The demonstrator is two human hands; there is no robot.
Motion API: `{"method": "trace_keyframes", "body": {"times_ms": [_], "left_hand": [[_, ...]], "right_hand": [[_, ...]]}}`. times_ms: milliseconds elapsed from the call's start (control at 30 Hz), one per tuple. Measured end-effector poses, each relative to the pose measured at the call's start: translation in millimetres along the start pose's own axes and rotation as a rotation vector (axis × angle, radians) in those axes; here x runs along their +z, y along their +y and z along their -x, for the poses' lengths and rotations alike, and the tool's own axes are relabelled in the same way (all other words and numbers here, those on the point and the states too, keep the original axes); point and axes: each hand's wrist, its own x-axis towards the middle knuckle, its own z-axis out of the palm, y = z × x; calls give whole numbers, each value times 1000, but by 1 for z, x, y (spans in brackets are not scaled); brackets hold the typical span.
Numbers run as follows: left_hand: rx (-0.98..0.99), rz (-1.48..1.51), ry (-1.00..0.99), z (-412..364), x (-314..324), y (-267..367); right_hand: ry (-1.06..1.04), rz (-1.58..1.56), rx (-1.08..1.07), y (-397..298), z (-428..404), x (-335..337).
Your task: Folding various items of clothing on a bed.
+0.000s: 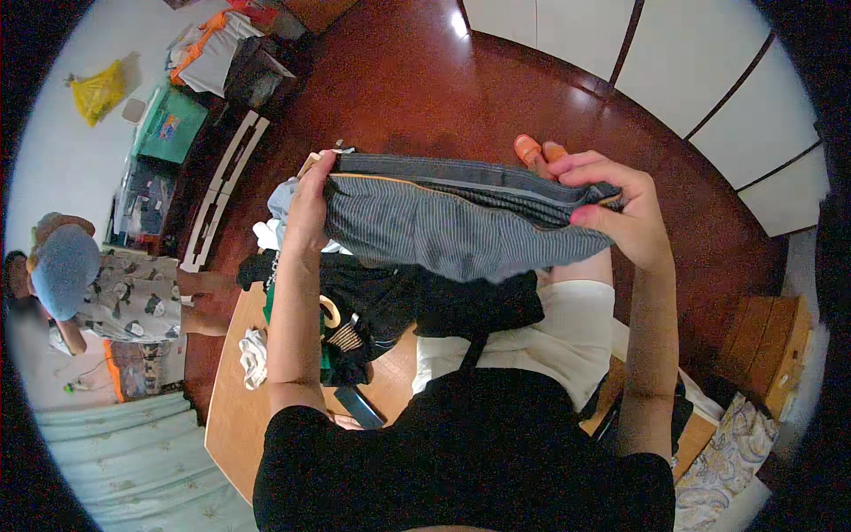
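A grey striped pair of shorts or underpants [452, 219], with a dark elastic waistband and an orange edge line, is stretched between my hands above my lap. At its left end, my left hand [307, 206] grips the waistband side. My right hand [615, 206] pinches the other end between thumb and fingers. The waist opening faces up and away from me. Below the garment, black clothes [372, 292] lie across my lap and the wooden surface, and pale blue and white cloth [269, 229] shows beside my left wrist.
A smartphone [359, 407] and a crumpled white cloth [252, 359] lie on the wooden surface [233, 425]. Another person in patterned shorts [133, 292] stands at left, holding something blue. Orange slippers [530, 151] are on my feet. White cabinets [691, 73] line the far right.
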Motion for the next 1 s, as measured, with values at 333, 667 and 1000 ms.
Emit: {"method": "trace_keyframes", "body": {"times_ms": [333,667,1000], "left_hand": [[51,-12,-42,-12,-7,-1],[402,-106,-447,-18,-21,-3],[401,-465,-52,-23,-35,-6]], "right_hand": [[-44,18,236,9,-4,-11],[-165,230,237,24,-3,-10],[112,118,331,46,1,-18]]}}
